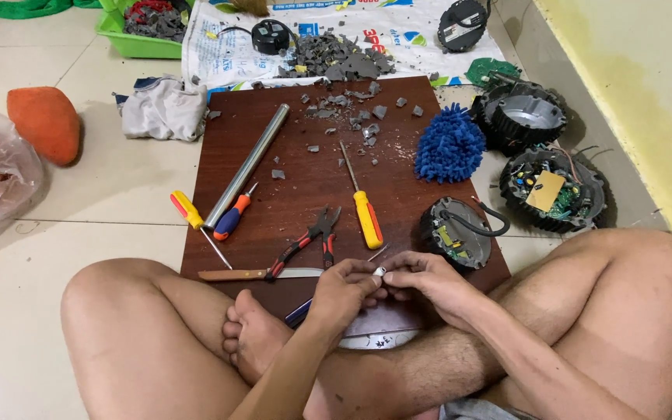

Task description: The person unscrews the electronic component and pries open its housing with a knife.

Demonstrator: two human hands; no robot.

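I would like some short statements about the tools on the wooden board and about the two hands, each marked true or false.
1. Both hands pinch one small white part between their fingers. True: the left hand and the right hand meet at the small white part.
2. The long silver metal tube stands upright. False: it lies flat on the dark brown wooden board.
3. The red-handled pliers lie on the board, held by no hand. True.
4. The fluffy blue duster head lies at the left edge of the board. False: it lies at the right edge.
5. The yellow-handled screwdriver lies beside the pliers. True.
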